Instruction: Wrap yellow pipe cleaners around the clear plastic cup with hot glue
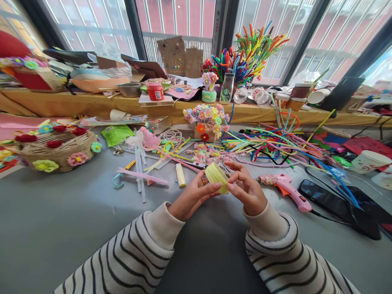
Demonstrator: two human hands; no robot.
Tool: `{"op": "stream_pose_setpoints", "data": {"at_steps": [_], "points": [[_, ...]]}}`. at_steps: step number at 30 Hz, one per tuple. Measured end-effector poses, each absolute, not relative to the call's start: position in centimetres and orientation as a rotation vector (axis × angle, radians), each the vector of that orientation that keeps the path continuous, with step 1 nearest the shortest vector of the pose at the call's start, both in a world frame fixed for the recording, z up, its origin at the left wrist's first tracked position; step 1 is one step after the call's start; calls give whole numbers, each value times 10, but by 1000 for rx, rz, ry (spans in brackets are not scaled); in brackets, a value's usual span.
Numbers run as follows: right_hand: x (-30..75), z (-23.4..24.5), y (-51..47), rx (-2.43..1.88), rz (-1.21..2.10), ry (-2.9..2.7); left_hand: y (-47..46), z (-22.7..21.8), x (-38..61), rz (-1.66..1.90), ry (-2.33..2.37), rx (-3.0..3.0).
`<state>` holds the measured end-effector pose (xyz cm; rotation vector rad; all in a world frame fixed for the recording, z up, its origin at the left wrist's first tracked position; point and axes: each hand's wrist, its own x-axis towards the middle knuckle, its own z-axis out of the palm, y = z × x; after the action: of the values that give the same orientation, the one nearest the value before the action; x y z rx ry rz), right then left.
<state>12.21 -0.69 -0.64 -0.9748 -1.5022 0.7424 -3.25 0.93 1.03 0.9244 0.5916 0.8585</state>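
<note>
Between my two hands, above the grey table, is a pale yellow ring (215, 176) that looks wound from fuzzy pipe cleaner, several turns deep and tilted. My left hand (196, 194) grips its left and lower side, thumb along the front. On the other side my right hand (247, 190) pinches the ring's right edge between thumb and fingers. Part of the rim is hidden by the fingers. A yellow lighter (180, 175) lies just left of my left hand, and a pink glue gun (288, 190) rests right of my right hand.
Pipe cleaners (263, 143) spread behind my hands. Glue sticks (140, 171) and a twine basket (58, 151) with flowers lie to the left. A small flower box (206, 130) stands at the back. Phones (324, 200) and a black cable lie right. Jars and bottles line the ledge (101, 107).
</note>
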Motion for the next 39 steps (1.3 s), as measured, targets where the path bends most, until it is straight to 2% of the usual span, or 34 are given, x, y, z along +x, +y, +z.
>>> {"op": "stream_pose_setpoints", "data": {"at_steps": [24, 39], "points": [[131, -8, -6, -1001, 724, -1669, 20, 0, -37, 648, 601, 760], [130, -8, -5, -1045, 740, -1697, 19, -2, -36, 663, 592, 766]]}}
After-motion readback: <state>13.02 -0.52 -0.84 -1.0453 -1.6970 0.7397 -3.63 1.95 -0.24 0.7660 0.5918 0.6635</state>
